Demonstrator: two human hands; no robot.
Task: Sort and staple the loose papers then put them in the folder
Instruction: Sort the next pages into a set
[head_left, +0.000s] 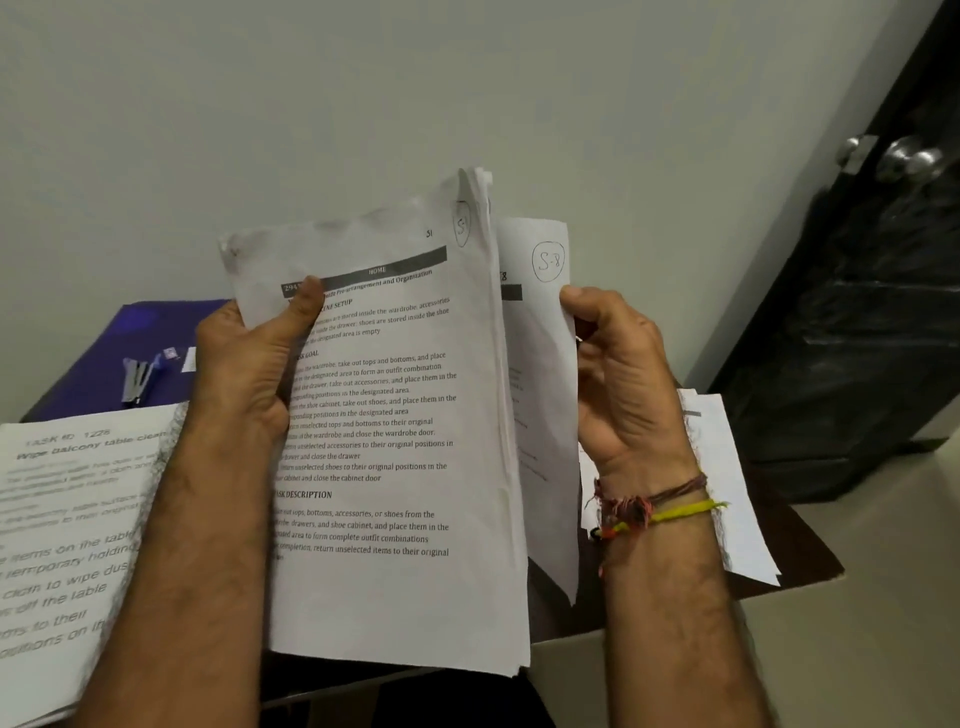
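Two bare hands hold papers up above a dark table (810, 566), in front of a pale wall. The left hand (249, 364) grips a thick stack (405, 467) of printed sheets along its left edge, thumb curled over the front page near the dark header bar and the other fingers hidden behind. The stack stands nearly upright, its top right corner fanned, and a circled handwritten mark shows on that corner, though it is bent out of easy reading. The right hand (623, 379) pinches a single sheet (545, 322) at its right edge, thumb on the front; this sheet stands just behind and to the right of the stack, partly covered by it, and carries a circled "S-8" near its top. Thread bands (654, 506), one yellow and others reddish brown, circle the right wrist. On the table at far left lies a blue folder (88, 358), with a stapler (136, 382) resting on it. Nearer, at lower left, more printed pages (67, 545) lie spread, their text blurred. At right, under the right wrist, further loose sheets (727, 478) lie on the table, reaching past its edge. A dark door (883, 291) with a metal knob (911, 158) stands at upper right.
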